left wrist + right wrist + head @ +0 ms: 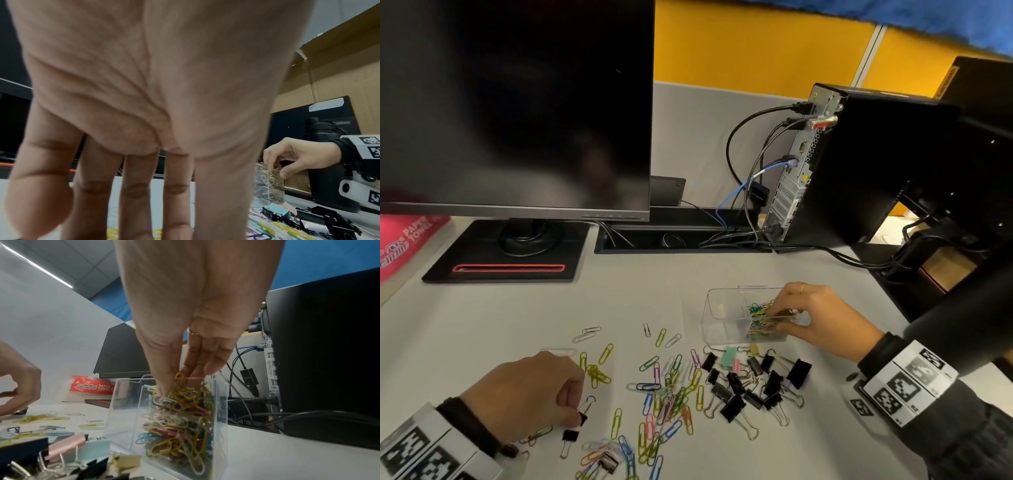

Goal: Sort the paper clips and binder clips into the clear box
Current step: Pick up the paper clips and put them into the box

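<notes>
White desk surface [517, 318] carries a dark monitor [517, 102] at the rear left and a black computer tower [859, 164] at the rear right. Clear box [726, 318] stands upright on the desk, right of centre; its right compartment holds a heap of coloured paper clips [180, 415], its left compartment looks bare. Right hand [822, 318] reaches into the right compartment from above, fingertips [162, 392] pinching clips at the top of the heap. Loose paper clips [667, 394] lie scattered in front of the box, with a cluster of binder clips [753, 383] just beside them. Left hand [530, 390] rests low at the near left, finger and thumb pinching a small black binder clip [583, 413].
</notes>
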Tool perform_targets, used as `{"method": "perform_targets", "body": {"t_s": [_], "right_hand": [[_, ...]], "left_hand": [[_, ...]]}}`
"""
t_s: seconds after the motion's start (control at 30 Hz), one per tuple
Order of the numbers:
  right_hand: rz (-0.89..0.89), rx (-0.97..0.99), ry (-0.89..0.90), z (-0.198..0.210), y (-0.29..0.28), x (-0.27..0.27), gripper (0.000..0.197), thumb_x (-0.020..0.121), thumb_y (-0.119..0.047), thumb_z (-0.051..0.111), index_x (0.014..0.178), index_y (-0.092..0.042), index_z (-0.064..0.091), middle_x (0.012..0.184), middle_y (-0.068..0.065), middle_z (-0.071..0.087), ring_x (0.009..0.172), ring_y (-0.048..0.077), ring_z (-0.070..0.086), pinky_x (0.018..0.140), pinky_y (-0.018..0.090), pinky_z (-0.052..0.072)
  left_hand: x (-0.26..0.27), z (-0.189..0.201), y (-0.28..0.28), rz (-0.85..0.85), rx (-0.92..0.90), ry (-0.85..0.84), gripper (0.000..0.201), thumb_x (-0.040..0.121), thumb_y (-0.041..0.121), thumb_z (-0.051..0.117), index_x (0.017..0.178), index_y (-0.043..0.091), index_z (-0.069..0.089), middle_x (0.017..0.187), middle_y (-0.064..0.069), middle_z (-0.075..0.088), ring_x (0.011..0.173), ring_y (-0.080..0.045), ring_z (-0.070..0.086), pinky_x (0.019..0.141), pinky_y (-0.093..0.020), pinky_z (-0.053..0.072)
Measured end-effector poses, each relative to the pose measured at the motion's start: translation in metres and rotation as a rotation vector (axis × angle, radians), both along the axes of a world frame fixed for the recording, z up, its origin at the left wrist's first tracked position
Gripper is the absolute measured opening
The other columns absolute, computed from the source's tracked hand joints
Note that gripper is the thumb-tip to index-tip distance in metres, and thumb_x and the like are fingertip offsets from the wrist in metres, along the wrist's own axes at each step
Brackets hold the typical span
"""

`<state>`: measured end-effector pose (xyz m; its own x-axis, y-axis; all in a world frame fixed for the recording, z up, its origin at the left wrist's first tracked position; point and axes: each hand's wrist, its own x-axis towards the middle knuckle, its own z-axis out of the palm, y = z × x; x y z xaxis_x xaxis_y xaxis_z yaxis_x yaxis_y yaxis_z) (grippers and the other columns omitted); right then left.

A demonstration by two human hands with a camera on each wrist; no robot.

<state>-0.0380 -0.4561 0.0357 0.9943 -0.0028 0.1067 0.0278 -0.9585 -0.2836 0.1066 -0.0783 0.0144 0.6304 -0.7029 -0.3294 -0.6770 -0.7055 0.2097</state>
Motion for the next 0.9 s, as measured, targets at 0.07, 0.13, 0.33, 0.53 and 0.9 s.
{"method": "perform_targets", "body": {"t_s": [0.07, 0.13, 0.33, 0.53, 0.9], "right_hand": [[0.001, -0.018, 0.01, -0.003, 0.0, 0.0, 0.021, 0.082, -0.022, 0.071, 0.103, -0.026, 0.071, 0.099, -0.013, 0.06, 0.091, 0.003, 0.055, 0.083, 0.018, 0.048], [0.003, -0.031, 0.03, -0.002, -0.001, 0.0, 0.023, 0.084, -0.019, 0.07, 0.106, -0.027, 0.07, 0.1, -0.014, 0.06, 0.094, 0.002, 0.053, 0.085, 0.017, 0.047], [-0.097, -0.025, -0.041, 0.013, -0.011, -0.006, 0.024, 0.082, -0.019, 0.071, 0.103, -0.031, 0.066, 0.095, -0.016, 0.058, 0.085, -0.001, 0.052, 0.069, 0.005, 0.038], [-0.202, -0.132, 0.056, 0.012, -0.018, -0.008, 0.013, 0.084, -0.015, 0.065, 0.083, -0.028, 0.063, 0.077, -0.012, 0.057, 0.069, 0.004, 0.052, 0.062, 0.013, 0.04], [-0.196, -0.129, 0.12, 0.011, -0.009, 0.002, 0.016, 0.091, -0.018, 0.058, 0.09, -0.018, 0.074, 0.082, -0.007, 0.053, 0.071, 0.003, 0.048, 0.066, 0.018, 0.043]], "left_hand": [[0.0, -0.001, -0.001, -0.006, 0.0, -0.004, 0.022, 0.075, 0.051, 0.068, 0.077, 0.032, 0.058, 0.085, 0.017, 0.064, 0.08, 0.001, 0.06, 0.07, -0.014, 0.045], [0.0, -0.001, 0.0, -0.009, 0.0, -0.002, 0.022, 0.075, 0.052, 0.067, 0.075, 0.032, 0.058, 0.085, 0.018, 0.064, 0.08, 0.001, 0.059, 0.069, -0.014, 0.045], [0.001, -0.001, 0.001, -0.013, -0.017, -0.002, 0.023, 0.073, 0.053, 0.067, 0.073, 0.032, 0.056, 0.084, 0.018, 0.063, 0.078, 0.002, 0.058, 0.066, -0.012, 0.042], [0.002, -0.002, 0.001, -0.008, -0.018, 0.006, 0.024, 0.073, 0.053, 0.067, 0.072, 0.032, 0.056, 0.082, 0.018, 0.063, 0.077, 0.002, 0.058, 0.067, -0.013, 0.043], [0.001, -0.002, 0.001, -0.005, -0.005, 0.006, 0.024, 0.074, 0.053, 0.067, 0.074, 0.031, 0.057, 0.084, 0.017, 0.064, 0.079, 0.001, 0.059, 0.07, -0.014, 0.045]]}}
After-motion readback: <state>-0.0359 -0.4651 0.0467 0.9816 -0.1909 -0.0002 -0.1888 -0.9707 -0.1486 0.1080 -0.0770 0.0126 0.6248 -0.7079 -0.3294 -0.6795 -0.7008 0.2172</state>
